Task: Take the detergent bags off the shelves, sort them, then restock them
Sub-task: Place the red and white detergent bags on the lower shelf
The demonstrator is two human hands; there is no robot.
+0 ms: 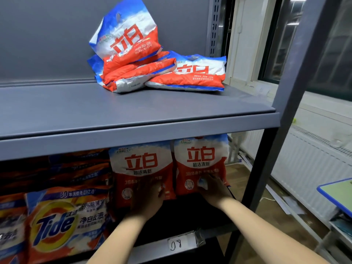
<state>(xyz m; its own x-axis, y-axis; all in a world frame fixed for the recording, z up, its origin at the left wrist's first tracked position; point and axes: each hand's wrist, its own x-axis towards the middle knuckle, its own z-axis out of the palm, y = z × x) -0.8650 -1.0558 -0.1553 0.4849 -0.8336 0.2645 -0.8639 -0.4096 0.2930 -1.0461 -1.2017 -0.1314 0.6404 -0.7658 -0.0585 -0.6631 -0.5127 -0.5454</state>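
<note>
our left hand (pixel 147 200) lies flat against one upright red-and-white detergent bag (pixel 142 168) on the lower shelf (pixel 152 250) — fingers spread, not curled. our right hand (pixel 214 189) presses the neighbouring bag (pixel 201 159) likewise. more bags (pixel 144 60) lie heaped on the upper shelf (pixel 114 111) — tide bags (pixel 62 221) stand left.
</note>
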